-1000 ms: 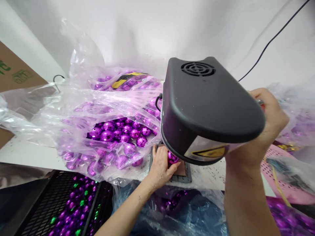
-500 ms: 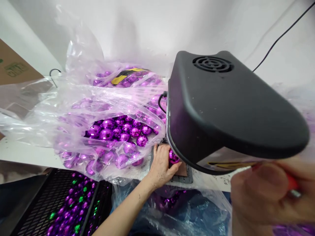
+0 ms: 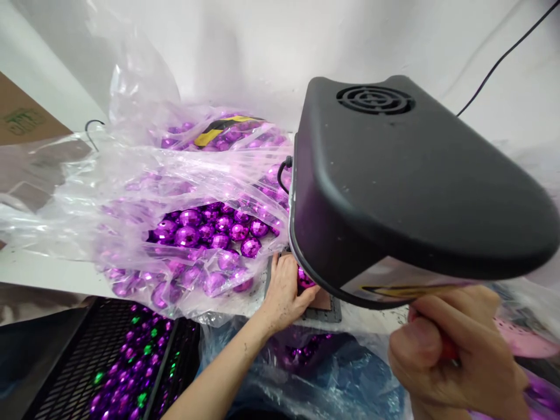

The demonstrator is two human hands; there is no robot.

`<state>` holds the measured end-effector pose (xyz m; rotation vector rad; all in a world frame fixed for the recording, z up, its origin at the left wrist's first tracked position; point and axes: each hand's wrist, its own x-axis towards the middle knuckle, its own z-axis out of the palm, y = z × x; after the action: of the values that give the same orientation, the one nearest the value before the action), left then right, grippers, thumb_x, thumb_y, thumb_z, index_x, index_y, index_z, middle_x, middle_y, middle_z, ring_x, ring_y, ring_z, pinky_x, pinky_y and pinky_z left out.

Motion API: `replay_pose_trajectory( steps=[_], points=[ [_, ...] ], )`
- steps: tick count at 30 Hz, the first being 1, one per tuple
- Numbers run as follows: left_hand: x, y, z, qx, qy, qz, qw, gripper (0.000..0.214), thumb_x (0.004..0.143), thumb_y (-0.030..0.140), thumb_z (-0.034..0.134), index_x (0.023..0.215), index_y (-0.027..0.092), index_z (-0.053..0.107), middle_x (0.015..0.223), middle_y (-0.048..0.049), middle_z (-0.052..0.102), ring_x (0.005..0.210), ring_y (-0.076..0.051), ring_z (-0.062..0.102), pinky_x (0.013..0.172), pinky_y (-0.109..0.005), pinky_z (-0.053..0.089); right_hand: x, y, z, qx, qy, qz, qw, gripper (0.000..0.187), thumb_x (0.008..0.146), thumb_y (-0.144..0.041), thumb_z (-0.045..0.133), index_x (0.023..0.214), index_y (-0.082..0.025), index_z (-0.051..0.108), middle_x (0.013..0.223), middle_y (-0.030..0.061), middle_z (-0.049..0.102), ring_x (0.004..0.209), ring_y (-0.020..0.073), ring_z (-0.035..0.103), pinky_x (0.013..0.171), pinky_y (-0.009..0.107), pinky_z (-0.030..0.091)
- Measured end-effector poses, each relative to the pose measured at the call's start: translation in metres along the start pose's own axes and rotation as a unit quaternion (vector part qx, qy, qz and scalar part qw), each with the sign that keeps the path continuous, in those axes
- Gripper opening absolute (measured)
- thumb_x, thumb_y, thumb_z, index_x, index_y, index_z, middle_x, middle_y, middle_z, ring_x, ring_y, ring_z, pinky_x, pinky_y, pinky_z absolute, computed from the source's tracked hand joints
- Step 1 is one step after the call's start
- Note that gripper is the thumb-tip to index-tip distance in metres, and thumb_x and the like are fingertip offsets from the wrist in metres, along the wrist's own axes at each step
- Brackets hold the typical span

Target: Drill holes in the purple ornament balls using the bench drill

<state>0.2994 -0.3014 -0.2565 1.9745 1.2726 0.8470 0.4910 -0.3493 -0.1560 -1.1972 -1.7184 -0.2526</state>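
Observation:
My left hand (image 3: 285, 289) holds a purple faceted ball (image 3: 305, 279) on a small brown pad with a grey frame (image 3: 324, 303), under the head of a black machine (image 3: 394, 175). My right hand (image 3: 455, 356) is at the lower right, fingers wrapped round a red handle (image 3: 446, 348) below the machine's front edge. A clear plastic bag (image 3: 144, 192) full of purple faceted balls (image 3: 210, 227) lies just left of my left hand.
A black mesh crate (image 3: 118, 361) with purple and green balls sits at the lower left. Blue plastic (image 3: 350, 379) with more purple balls lies below the table edge. A cardboard box (image 3: 21, 116) stands at the far left, a pink perforated tray (image 3: 529, 338) at the right. A black cable (image 3: 503, 58) runs up the white wall.
My right hand came down from beside the machine's right side to the lower right, pulling the red handle with it. My left hand stayed on the purple ball.

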Motion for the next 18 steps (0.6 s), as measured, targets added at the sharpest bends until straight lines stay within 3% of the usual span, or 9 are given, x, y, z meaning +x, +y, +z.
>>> replay_pose_trajectory(
  steps=[7, 12, 18],
  points=[
    [-0.001, -0.006, 0.005, 0.001, 0.001, -0.001, 1.0, 0.034, 0.089, 0.035, 0.068, 0.122, 0.028, 0.064, 0.117, -0.008, 0.07, 0.119, -0.033, 0.062, 0.116, -0.056, 0.041, -0.001, 0.005, 0.0, -0.01, -0.006, -0.042, 0.999, 0.004, 0.087, -0.015, 0.052, 0.085, -0.018, 0.05, 0.074, -0.0008, 0.051, 0.068, 0.0075, 0.044, 0.095, 0.039, 0.047],
    [-0.003, -0.007, 0.005, 0.002, 0.003, -0.013, 1.0, 0.041, 0.089, 0.037, 0.07, 0.129, 0.031, 0.061, 0.12, -0.0085, 0.071, 0.12, -0.035, 0.062, 0.116, -0.057, 0.04, -0.005, 0.01, 0.001, -0.021, -0.021, -0.068, 0.997, 0.01, 0.081, -0.013, 0.055, 0.076, -0.017, 0.047, 0.07, 0.0004, 0.047, 0.075, 0.0106, 0.053, 0.091, 0.039, 0.048],
    [-0.001, -0.003, 0.002, -0.005, 0.004, -0.009, 1.0, 0.035, 0.09, 0.042, 0.067, 0.122, 0.028, 0.064, 0.115, -0.0082, 0.071, 0.116, -0.032, 0.064, 0.116, -0.055, 0.042, -0.01, 0.01, 0.007, 0.0, 0.005, -0.055, 0.998, 0.015, 0.073, -0.006, 0.05, 0.082, -0.018, 0.051, 0.075, 0.0008, 0.051, 0.079, 0.0116, 0.056, 0.081, 0.034, 0.046]
  ],
)
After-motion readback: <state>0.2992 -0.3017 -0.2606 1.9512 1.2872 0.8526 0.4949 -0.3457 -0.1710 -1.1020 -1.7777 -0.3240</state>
